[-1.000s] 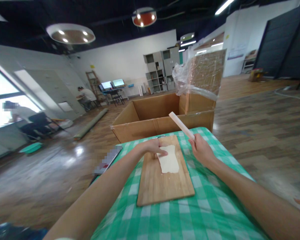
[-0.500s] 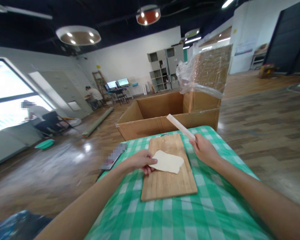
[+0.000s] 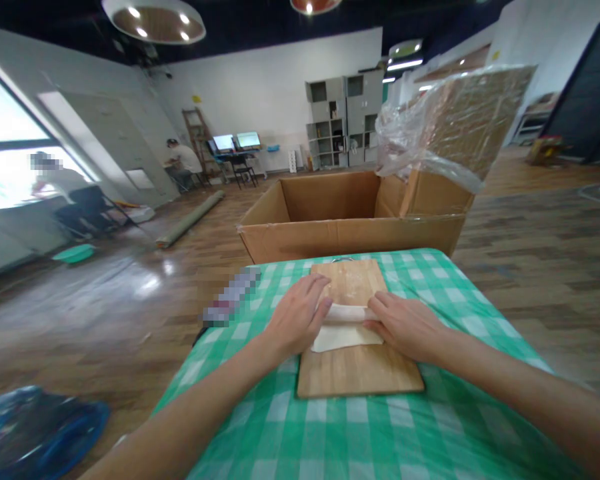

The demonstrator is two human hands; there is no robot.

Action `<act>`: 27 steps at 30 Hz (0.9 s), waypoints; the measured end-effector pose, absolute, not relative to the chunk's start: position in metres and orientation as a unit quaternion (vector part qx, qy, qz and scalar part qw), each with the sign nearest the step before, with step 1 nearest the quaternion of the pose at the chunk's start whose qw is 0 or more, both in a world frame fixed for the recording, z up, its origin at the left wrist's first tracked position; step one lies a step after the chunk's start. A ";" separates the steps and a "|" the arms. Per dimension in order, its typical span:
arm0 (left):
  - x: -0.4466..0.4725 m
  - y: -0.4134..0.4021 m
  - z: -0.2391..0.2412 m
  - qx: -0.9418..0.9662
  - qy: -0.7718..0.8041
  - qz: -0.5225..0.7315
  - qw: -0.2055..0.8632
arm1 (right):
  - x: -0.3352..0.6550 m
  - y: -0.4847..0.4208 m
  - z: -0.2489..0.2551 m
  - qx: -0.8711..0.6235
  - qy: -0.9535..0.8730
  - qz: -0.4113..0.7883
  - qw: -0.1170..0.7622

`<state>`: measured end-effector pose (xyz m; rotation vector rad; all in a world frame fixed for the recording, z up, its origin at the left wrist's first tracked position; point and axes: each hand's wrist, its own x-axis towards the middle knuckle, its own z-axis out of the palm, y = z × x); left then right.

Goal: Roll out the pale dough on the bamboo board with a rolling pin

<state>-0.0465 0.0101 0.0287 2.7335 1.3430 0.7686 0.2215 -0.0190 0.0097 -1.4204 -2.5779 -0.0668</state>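
A white rolling pin (image 3: 349, 313) lies crosswise over a flat sheet of dough (image 3: 346, 338) on the wooden cutting board (image 3: 360, 373). At the pin's left end is my left hand (image 3: 303, 313), its fingers bent over that end. My right hand (image 3: 403, 323) grips the other end, thumb below and fingers on top. Between my hands the middle of the pin shows. The dough's near edge sticks out below the pin, while its far part is hidden beneath pin and hands.
A green-and-white checked cloth (image 3: 350, 433) covers the table. A blurred-out flat device (image 3: 233, 297) lies at its left edge. Beyond the table stands a large cardboard box (image 3: 350, 240) with plastic wrap. A blue plastic bag (image 3: 40, 433) is on the floor; two people sit farther back.
My left hand has let go of the dough and moved to the rolling pin. My right hand has lowered the pin from the air onto the dough, turning it crosswise.
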 end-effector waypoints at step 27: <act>-0.031 0.046 -0.011 0.889 0.436 0.135 -0.044 | 0.212 0.007 -0.001 -0.478 -0.865 -0.057 0.146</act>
